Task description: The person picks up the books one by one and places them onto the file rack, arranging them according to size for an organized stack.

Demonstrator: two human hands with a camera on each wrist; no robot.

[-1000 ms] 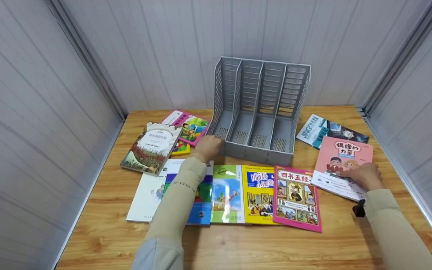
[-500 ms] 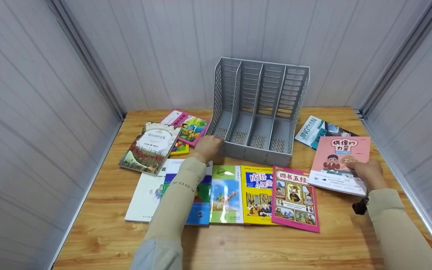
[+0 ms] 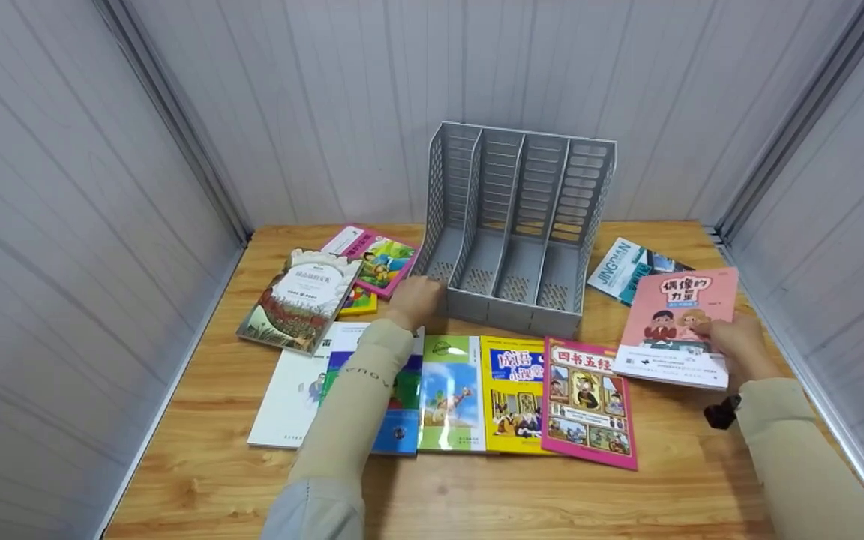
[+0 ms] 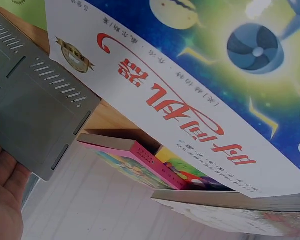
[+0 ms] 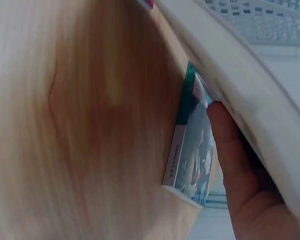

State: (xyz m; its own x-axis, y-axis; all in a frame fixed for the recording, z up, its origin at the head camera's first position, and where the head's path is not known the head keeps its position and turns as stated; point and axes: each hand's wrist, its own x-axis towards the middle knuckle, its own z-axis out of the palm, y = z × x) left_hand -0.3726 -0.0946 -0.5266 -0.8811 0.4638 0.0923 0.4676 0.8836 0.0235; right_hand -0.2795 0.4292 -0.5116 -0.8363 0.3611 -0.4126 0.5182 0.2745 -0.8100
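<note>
In the head view, my right hand (image 3: pixel 745 346) pinches a pink book (image 3: pixel 649 304) at its right edge, thumb on the cover. The right wrist view shows this book's pale page edge (image 5: pixel 250 85) above the fingers, raised off the tabletop. A teal book (image 3: pixel 621 270) lies partly beneath it. My left hand (image 3: pixel 418 298) grips the front left corner of a grey four-slot file rack (image 3: pixel 514 309). From the left wrist, curled fingers (image 4: pixel 6 170) lie against the rack's grey panel (image 4: pixel 40 110). The rack's slots hold no books.
Across the front lie a white book (image 3: pixel 286 405), a blue book (image 3: pixel 402 427), a green book (image 3: pixel 451 397), a yellow book (image 3: pixel 514 397) and a magenta-edged book (image 3: pixel 589 405). A flowered book (image 3: pixel 301 300) and a pink-bordered book (image 3: pixel 379 259) overlap at left. Walls (image 3: pixel 327 112) enclose the table.
My right hand has raised the pink book a little and drawn it slightly leftward, its front edge tilting up. The teal book has shifted left slightly. My left hand stays at the rack.
</note>
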